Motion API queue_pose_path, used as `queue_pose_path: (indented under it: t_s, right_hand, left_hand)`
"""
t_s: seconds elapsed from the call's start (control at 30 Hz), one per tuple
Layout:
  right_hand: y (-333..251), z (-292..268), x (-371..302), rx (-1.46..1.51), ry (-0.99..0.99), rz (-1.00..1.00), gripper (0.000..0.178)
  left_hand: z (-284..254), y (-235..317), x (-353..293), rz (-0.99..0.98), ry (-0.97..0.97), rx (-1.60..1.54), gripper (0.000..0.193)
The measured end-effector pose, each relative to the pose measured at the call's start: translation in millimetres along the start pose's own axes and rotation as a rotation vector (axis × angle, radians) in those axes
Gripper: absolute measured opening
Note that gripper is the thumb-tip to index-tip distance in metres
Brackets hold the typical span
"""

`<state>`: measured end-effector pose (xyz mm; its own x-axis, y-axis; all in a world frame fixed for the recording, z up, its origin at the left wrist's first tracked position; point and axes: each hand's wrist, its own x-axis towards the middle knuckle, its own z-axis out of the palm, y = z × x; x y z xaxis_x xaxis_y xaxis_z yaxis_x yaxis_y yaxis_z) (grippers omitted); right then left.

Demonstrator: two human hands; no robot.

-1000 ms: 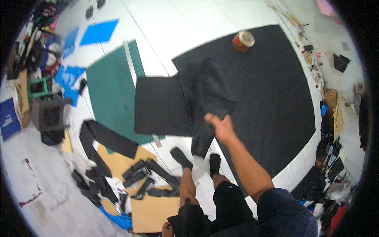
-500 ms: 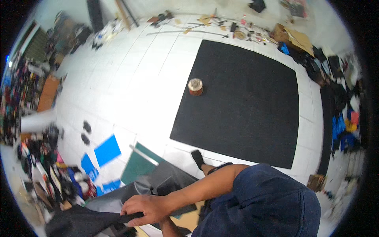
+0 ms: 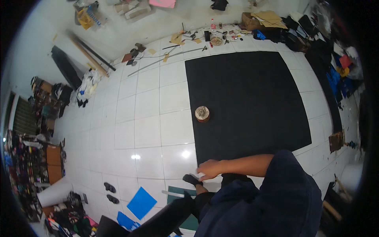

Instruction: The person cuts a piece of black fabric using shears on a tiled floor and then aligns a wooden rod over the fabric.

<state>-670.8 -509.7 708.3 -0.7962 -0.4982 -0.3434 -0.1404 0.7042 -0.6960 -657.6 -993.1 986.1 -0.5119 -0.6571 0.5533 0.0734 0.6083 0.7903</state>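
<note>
My right hand (image 3: pixel 209 169) reaches across from the right to the near left corner of a large black sheet (image 3: pixel 248 98) spread on the floor. Its fingers are curled and closed, with a small pale grey piece (image 3: pixel 200 175) at the fingertips; what this is I cannot make out. My left hand does not show. Dark black material (image 3: pixel 167 216) stretches across the lower edge, left of my body. A round, pale-topped block with a reddish-brown side (image 3: pixel 202 113) stands on the sheet near its left edge. My foot in a dark sock (image 3: pixel 192 179) is just below the right hand.
Blue sheets (image 3: pixel 142 203) and a green sheet (image 3: pixel 175 192) lie near my feet, with dark slippers (image 3: pixel 110 192) to the left. Tools and a long metal strip (image 3: pixel 167 61) line the far wall. Piled goods (image 3: pixel 33 158) fill the left side; bags and cloth (image 3: pixel 341 79) crowd the right.
My right hand has let go of the black material at lower left and moved right and up to the spread sheet's corner. The view has shifted, and the grey-sided material has mostly left it.
</note>
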Motion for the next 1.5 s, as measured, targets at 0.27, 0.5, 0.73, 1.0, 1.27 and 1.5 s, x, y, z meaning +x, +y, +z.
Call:
queue_pose_path:
  t_s: [0.27,0.5,0.73,1.0,1.27,1.5]
  right_hand:
    - [35,-8,31,0.085,-0.060,0.591,0.046]
    - [31,-33,118,0.430,0.302,0.665,0.051]
    - [88,-127,195,0.558,0.393,0.671,0.065]
    - [159,-194,234,0.546,0.456,0.564,0.057]
    - [143,-177,289,1.399,0.619,0.436,0.034]
    - [260,-150,320,1.576,0.891,0.494,0.039]
  left_hand:
    - [173,-52,245,0.228,-0.226,-0.081,0.054]
    - [496,37,281,0.806,-0.591,-0.161,0.066]
    - [800,60,252,0.852,-0.920,0.587,0.036]
    - [1062,-72,142,1.419,-1.208,0.769,0.056]
    - [1165,-106,-21,1.578,-1.780,0.843,0.052]
    - [1284,-175,-140,1.658,-1.838,1.049,0.061]
